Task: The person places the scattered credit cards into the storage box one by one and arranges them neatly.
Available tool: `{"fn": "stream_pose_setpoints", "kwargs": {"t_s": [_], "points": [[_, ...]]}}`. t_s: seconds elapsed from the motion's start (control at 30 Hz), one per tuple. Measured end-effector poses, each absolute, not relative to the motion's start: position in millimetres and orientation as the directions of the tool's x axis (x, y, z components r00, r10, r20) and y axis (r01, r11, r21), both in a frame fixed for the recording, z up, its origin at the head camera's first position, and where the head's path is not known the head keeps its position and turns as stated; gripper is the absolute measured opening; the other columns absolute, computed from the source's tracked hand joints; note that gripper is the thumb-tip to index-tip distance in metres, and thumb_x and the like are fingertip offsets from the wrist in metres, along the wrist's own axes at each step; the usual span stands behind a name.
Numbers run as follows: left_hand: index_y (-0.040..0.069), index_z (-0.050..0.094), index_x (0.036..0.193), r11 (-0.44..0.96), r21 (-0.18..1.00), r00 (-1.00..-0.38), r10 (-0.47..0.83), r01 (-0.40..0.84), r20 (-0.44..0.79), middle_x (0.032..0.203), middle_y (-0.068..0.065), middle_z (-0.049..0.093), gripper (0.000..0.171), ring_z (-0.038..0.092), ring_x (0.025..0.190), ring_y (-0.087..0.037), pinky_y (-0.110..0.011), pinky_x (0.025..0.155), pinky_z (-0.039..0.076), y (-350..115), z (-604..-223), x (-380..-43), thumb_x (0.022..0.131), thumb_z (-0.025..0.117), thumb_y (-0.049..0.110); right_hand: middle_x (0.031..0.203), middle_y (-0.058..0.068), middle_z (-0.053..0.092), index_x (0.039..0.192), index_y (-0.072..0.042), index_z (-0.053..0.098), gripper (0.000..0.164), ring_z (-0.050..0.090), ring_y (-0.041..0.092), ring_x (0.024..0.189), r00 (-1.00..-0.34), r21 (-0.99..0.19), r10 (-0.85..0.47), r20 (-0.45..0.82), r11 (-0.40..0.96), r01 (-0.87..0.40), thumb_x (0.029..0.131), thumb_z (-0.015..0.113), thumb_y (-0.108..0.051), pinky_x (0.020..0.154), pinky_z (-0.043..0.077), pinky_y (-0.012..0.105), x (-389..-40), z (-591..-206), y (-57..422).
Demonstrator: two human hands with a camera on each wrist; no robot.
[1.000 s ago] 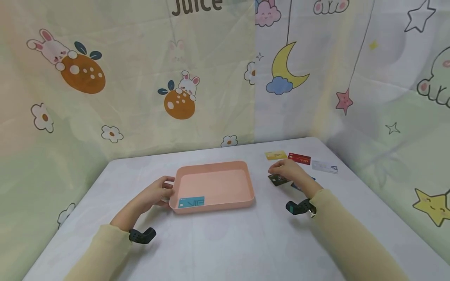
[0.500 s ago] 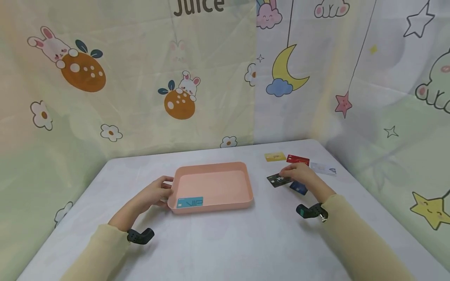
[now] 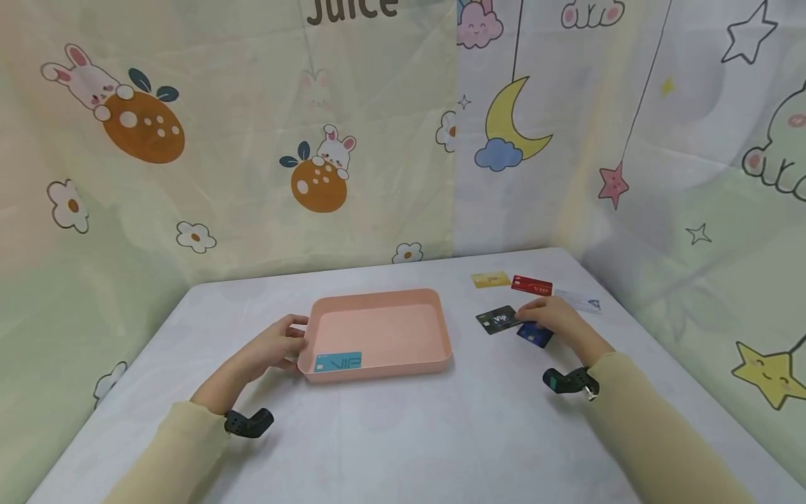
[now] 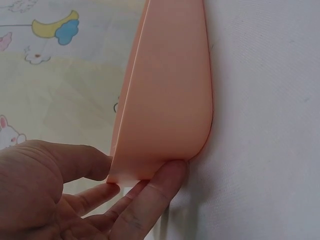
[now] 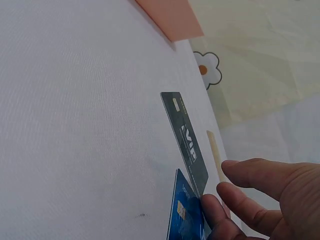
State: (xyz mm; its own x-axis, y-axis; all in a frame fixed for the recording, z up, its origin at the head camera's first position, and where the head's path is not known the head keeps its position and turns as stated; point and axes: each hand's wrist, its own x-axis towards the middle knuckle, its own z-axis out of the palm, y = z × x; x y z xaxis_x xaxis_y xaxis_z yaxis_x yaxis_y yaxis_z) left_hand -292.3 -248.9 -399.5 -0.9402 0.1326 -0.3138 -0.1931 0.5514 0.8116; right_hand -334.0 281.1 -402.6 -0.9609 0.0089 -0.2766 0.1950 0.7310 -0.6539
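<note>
My left hand (image 3: 272,350) rests against the left end of a shallow pink tray (image 3: 378,297). In the left wrist view its fingertips touch the outside of the tray wall (image 4: 165,85), spread from rim to base. A teal VIP card (image 3: 338,361) lies inside the tray's near left corner. My right hand (image 3: 554,318) hovers low over a black VIP card (image 3: 497,319) and a dark blue card (image 3: 534,335). In the right wrist view its fingers are loosely bent, and one fingertip meets or nearly meets the black card's end beside the blue card (image 5: 184,205).
Behind the right hand lie a yellow card (image 3: 490,280), a red VIP card (image 3: 532,285) and a whitish card (image 3: 582,302), partly covered by the hand. All rest on a white-covered table (image 3: 403,434). Printed curtains (image 3: 390,140) hang along the back and sides.
My right hand has moved to the right across the black card, uncovering it and more of the blue card. The left hand and tray stay put.
</note>
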Motion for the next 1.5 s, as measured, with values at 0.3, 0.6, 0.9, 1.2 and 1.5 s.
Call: {"fn": "stream_pose_setpoints", "kwargs": {"t_s": [0.3, 0.6, 0.9, 1.2, 1.5], "points": [[0.001, 0.026, 0.158, 0.548, 0.815, -0.939, 0.143, -0.189, -0.314, 0.150, -0.031, 0.040, 0.063, 0.060, 0.122, -0.039, -0.046, 0.088, 0.062, -250, -400, -293, 0.102, 0.054, 0.012, 0.135, 0.035, 0.055, 0.136, 0.008, 0.059, 0.052, 0.056, 0.044, 0.114, -0.973, -0.615, 0.053, -0.225, 0.767, 0.183, 0.101, 0.062, -0.030, 0.100, 0.051, 0.054, -332, -404, 298], [0.001, 0.026, 0.157, 0.565, 0.804, -0.938, 0.142, -0.185, -0.316, 0.150, -0.031, 0.040, 0.063, 0.059, 0.121, -0.039, -0.044, 0.087, 0.062, -248, -395, -290, 0.101, 0.054, 0.011, 0.125, 0.033, 0.063, 0.127, 0.009, 0.064, 0.047, 0.058, 0.043, 0.108, -0.987, -0.524, 0.087, -0.135, 0.839, 0.146, 0.096, 0.067, -0.027, 0.091, 0.052, 0.052, -325, -405, 308], [0.001, 0.026, 0.157, 0.553, 0.812, -0.938, 0.145, -0.188, -0.316, 0.149, -0.030, 0.041, 0.063, 0.060, 0.120, -0.038, -0.045, 0.087, 0.062, -248, -397, -290, 0.101, 0.053, 0.011, 0.121, 0.031, 0.064, 0.127, 0.008, 0.062, 0.052, 0.057, 0.045, 0.108, -0.984, -0.453, 0.118, -0.136, 0.876, 0.167, 0.094, 0.072, -0.031, 0.087, 0.048, 0.055, -321, -403, 304], [0.001, 0.026, 0.158, 0.550, 0.814, -0.938, 0.148, -0.185, -0.313, 0.149, -0.031, 0.040, 0.062, 0.058, 0.123, -0.040, -0.045, 0.089, 0.062, -249, -398, -291, 0.103, 0.053, 0.012, 0.122, 0.030, 0.063, 0.130, 0.004, 0.062, 0.073, 0.055, 0.044, 0.107, -0.983, -0.351, 0.129, -0.132, 0.921, 0.168, 0.083, 0.083, -0.047, 0.086, 0.048, 0.057, -321, -405, 293], [0.002, 0.026, 0.158, 0.561, 0.809, -0.943, 0.140, -0.176, -0.303, 0.150, -0.030, 0.041, 0.062, 0.058, 0.122, -0.038, -0.045, 0.088, 0.062, -249, -400, -291, 0.104, 0.053, 0.013, 0.125, 0.032, 0.060, 0.133, 0.002, 0.059, 0.078, 0.053, 0.047, 0.111, -0.984, -0.325, 0.134, -0.115, 0.931, 0.165, 0.079, 0.086, -0.047, 0.091, 0.045, 0.063, -324, -410, 289]]}}
